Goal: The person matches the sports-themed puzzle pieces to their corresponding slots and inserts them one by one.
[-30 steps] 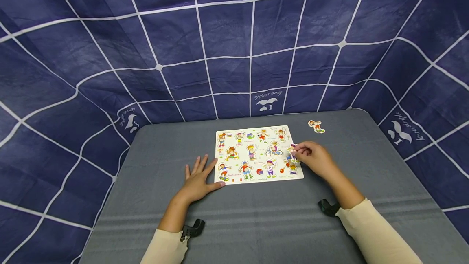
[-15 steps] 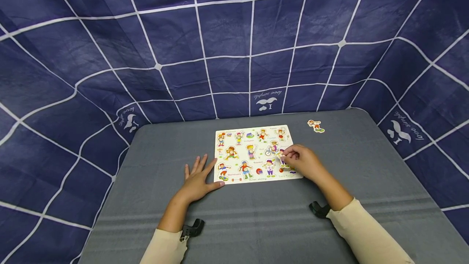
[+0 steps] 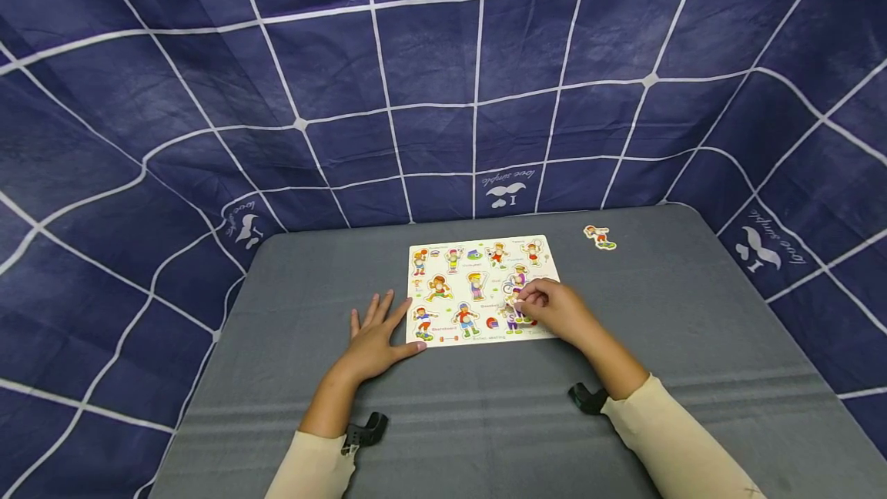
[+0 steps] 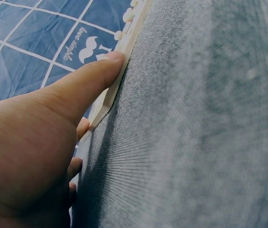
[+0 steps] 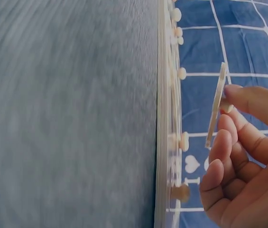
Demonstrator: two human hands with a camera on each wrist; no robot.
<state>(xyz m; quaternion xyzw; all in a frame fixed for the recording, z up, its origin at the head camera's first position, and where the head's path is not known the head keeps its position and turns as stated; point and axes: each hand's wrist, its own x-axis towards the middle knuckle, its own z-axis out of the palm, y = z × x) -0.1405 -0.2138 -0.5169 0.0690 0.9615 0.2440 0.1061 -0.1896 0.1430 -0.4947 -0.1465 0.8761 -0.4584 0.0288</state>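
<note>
A wooden peg puzzle board (image 3: 459,277) with printed sports figures lies mid-table, most figures carrying small knobs. My left hand (image 3: 372,346) lies flat with fingers spread at the board's left front corner, thumb and index fingertip on its edge. In the left wrist view that thumb (image 4: 93,76) presses along the board's side. Over the board's right part, my right hand (image 3: 560,313) pinches a puzzle piece (image 5: 215,107) by its round knob. Seen edge-on in the right wrist view, the piece hangs above the board's knobs, and its printed face is hidden there.
Another puzzle piece, a figure on a skateboard (image 3: 599,237), lies on the grey table (image 3: 471,422) beyond the board's right back corner. A dark blue cloth (image 3: 436,137) with white grid lines stands around the back and sides. Black cameras are strapped to both wrists.
My right hand has carried the pinched piece leftward over the board from its right edge, now overlapping the front-row batter figure. The left hand stays at the corner.
</note>
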